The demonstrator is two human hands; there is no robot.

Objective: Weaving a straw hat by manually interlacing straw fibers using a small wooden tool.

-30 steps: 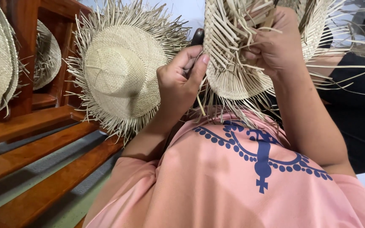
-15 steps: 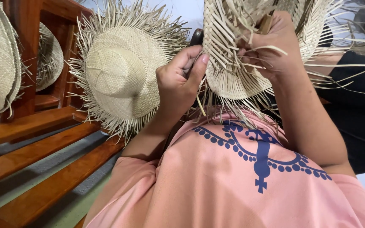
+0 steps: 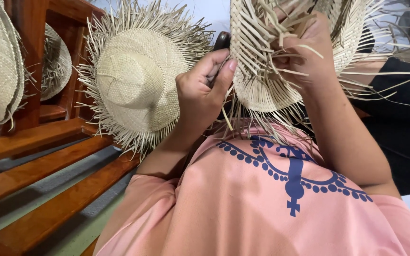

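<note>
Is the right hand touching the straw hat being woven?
Touching. The head view shows the right hand gripping the straw hat, its fingers pressed in among the loose strands at the brim, with no gap visible.

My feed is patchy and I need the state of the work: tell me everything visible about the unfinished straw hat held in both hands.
The pale woven straw hat with loose unwoven strands is held up near the camera, above the pink shirt. Its tightly plaited part curves like a bowl; long flat strands splay out raggedly all round. The right hand clasps it among the strands. The left hand presses a thumb against its edge while keeping a grip on a dark tool. Its top is out of frame.
</note>
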